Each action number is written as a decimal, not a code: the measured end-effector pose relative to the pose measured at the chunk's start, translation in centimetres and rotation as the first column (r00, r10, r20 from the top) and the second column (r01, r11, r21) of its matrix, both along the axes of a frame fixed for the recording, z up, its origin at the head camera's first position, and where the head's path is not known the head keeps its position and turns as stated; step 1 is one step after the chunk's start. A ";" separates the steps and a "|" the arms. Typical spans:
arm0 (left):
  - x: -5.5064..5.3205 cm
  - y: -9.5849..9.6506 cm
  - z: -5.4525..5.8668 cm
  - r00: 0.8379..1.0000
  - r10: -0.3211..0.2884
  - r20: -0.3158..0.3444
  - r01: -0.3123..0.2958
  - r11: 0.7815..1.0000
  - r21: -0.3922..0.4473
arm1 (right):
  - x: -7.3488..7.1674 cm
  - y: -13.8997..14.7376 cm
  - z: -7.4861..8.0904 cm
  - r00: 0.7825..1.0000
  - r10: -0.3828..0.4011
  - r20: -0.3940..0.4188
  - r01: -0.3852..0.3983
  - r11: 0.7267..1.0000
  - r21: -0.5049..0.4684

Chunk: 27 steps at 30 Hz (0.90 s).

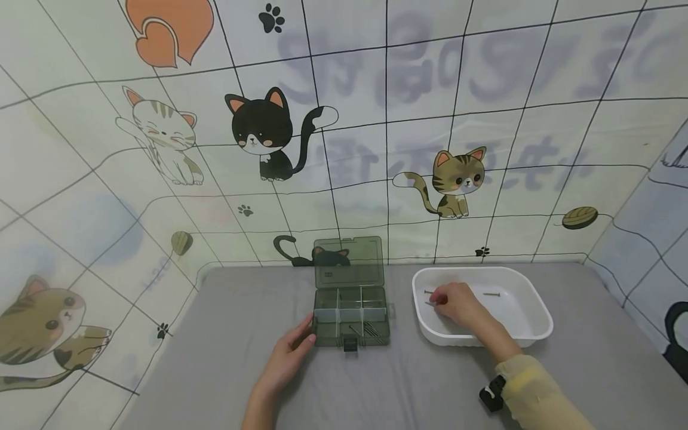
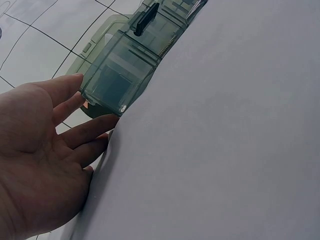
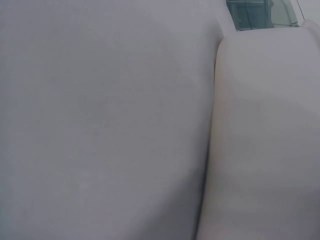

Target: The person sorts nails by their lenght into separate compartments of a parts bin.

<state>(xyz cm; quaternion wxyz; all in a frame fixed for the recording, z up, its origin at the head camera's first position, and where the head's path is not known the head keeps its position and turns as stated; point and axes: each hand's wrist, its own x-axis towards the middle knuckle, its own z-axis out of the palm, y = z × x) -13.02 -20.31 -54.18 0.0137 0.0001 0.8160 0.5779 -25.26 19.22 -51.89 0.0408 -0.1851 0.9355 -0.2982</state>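
A translucent green compartment box stands on the grey cloth with its lid raised at the back. Several screws lie in its front right part. My left hand rests at the box's left side; in the left wrist view its extended fingers are right at the box's end wall. My right hand reaches into a white tray, thumb and fingertips pinching a small screw at its left side. Another screw is just beyond those fingertips; one more lies farther right.
A cat-print sheet rises behind the grey cloth and along both sides. The box's dark front latch hangs down. A black looped object is at the far right edge. The tray's outer wall fills the right wrist view's right side.
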 end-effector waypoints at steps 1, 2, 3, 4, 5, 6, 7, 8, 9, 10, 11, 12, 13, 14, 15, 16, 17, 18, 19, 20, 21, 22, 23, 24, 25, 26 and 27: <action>0.0 0.0 0.0 1.000 0.001 0.001 -0.001 1.000 -0.002 | 0.0 0.0 -0.1 1.000 0.000 0.000 0.000 1.000 0.000; 0.0 0.0 0.0 1.000 0.001 0.001 -0.001 1.000 -0.001 | 0.0 0.0 -0.1 1.000 -0.004 0.004 0.004 1.000 -0.001; 0.0 0.0 0.0 1.000 0.001 0.002 -0.001 1.000 -0.001 | 0.0 0.0 -0.1 1.000 -0.009 0.010 0.009 1.000 0.000; 0.0 0.0 0.0 1.000 0.001 0.003 -0.001 1.000 -0.001 | -0.1 0.0 -0.2 1.000 -0.012 0.014 0.012 1.000 0.002; 0.0 0.0 0.0 1.000 -0.001 0.003 0.001 1.000 -0.001 | -0.1 0.0 -0.2 1.000 -0.015 0.019 0.015 1.000 0.006; 0.0 0.0 -0.1 1.000 -0.002 0.003 0.002 1.000 -0.001 | -0.1 0.0 -0.2 1.000 -0.013 0.023 0.013 1.000 0.010; 0.0 0.0 -0.1 1.000 -0.002 0.005 0.002 1.000 0.001 | -0.1 -0.1 -0.2 1.000 -0.013 0.027 0.013 1.000 0.013; 0.0 0.0 -0.1 1.000 -0.003 0.005 0.003 1.000 0.002 | -0.1 -0.1 -0.3 1.000 -0.012 0.028 0.011 1.000 0.017; 0.0 0.0 -0.1 1.000 -0.003 0.006 0.003 1.000 0.001 | -0.1 -0.1 -0.3 1.000 -0.010 0.026 0.009 1.000 0.019; 0.0 0.0 -0.1 1.000 -0.002 0.007 0.002 1.000 0.001 | -0.1 -0.1 -0.3 1.000 -0.004 0.022 0.004 1.000 0.021; 0.0 0.0 -0.1 1.000 -0.002 0.007 0.002 1.000 0.002 | 0.0 -0.1 -0.3 1.000 0.003 0.015 -0.003 1.000 0.023; 0.0 0.0 -0.1 1.000 -0.003 0.007 0.003 1.000 0.003 | 0.0 -0.1 -0.3 1.000 0.007 0.011 -0.007 1.000 0.022; 0.0 0.0 -0.1 1.000 -0.001 0.008 0.001 1.000 0.005 | 0.0 -0.2 -0.2 1.000 0.007 0.009 -0.007 1.000 0.022; 0.1 -0.1 -0.1 1.000 0.000 0.007 0.000 1.000 0.003 | -0.1 -0.2 -0.2 1.000 0.011 0.004 -0.011 1.000 0.022; 0.1 -0.1 -0.1 1.000 0.000 0.007 -0.001 1.000 0.004 | 0.0 -0.3 -0.2 1.000 0.016 0.001 -0.016 1.000 0.022; 0.1 -0.1 -0.1 1.000 0.000 0.006 0.000 1.000 0.004 | 0.0 -0.3 -0.1 1.000 0.025 -0.002 -0.025 0.999 0.023; 0.1 -0.1 -0.1 1.000 0.000 0.008 0.000 1.000 0.005 | 0.0 -0.3 -0.1 1.000 0.028 -0.002 -0.028 0.999 0.023; 0.2 -0.1 -0.1 1.000 -0.001 0.006 0.001 1.000 0.004 | 0.1 -0.4 -0.1 1.000 0.027 0.002 -0.027 0.999 0.022; 0.2 -0.1 -0.1 1.000 -0.001 0.008 0.001 1.000 0.003 | 0.1 -0.4 -0.1 1.000 0.029 0.004 -0.029 0.999 0.022; 0.2 -0.1 -0.1 1.000 -0.003 0.006 0.003 1.000 0.000 | 0.2 -0.4 -0.1 0.999 0.033 0.001 -0.033 0.999 0.024; 0.3 -0.1 -0.1 1.000 -0.004 0.007 0.004 1.000 0.003 | 0.2 -0.4 0.0 0.999 0.036 -0.004 -0.036 0.999 0.025; 0.3 -0.1 0.0 1.000 -0.005 0.007 0.005 1.000 0.000 | 0.3 -0.4 0.0 0.999 0.038 -0.011 -0.037 0.999 0.026; 0.3 -0.1 0.0 1.000 -0.008 0.009 0.008 1.000 -0.004 | 0.3 -0.4 0.1 0.999 0.034 -0.017 -0.033 0.999 0.026; 0.2 -0.2 0.0 1.000 -0.011 0.008 0.011 1.000 -0.006 | 0.3 -0.3 0.2 0.999 0.033 -0.024 -0.032 0.999 0.026; 0.2 -0.2 0.0 1.000 -0.012 0.010 0.012 1.000 -0.008 | 0.3 -0.3 0.3 0.999 0.029 -0.027 -0.028 0.999 0.023; 0.2 -0.2 0.0 1.000 -0.013 0.010 0.013 1.000 -0.011 | 0.3 -0.4 0.3 0.999 0.029 -0.032 -0.029 0.999 0.020; 0.2 -0.3 0.0 1.000 -0.012 0.011 0.012 1.000 -0.011 | 0.3 -0.4 0.4 0.999 0.029 -0.034 -0.029 0.999 0.015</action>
